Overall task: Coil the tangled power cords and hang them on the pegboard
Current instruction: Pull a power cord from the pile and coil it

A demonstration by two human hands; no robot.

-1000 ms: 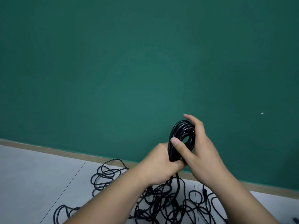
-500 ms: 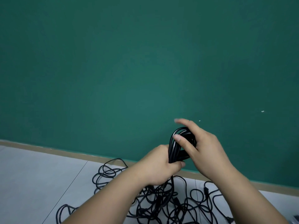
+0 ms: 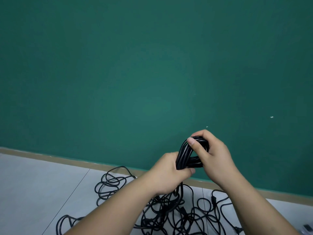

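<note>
Head view: left hand (image 3: 169, 174) is gripping coil (image 3: 182, 154) base; right hand (image 3: 216, 156) is pinching loops above; turns likely need keeping even, tight.

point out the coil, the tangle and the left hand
coil (image 3: 183, 153): head view, left side of the bundle
tangle (image 3: 171, 211): head view, dense middle of the cords
left hand (image 3: 166, 175): head view, back of the hand

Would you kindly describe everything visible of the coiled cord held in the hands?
The coiled cord is a tight bundle of several glossy black, rubbery-looking loops, held upright before the green wall. The left hand grips its lower end; the right hand holds its top, thumb across the strands. A small gap shows through the loop. Below the left fist a strand drops to the tangled cords on the floor.
</note>
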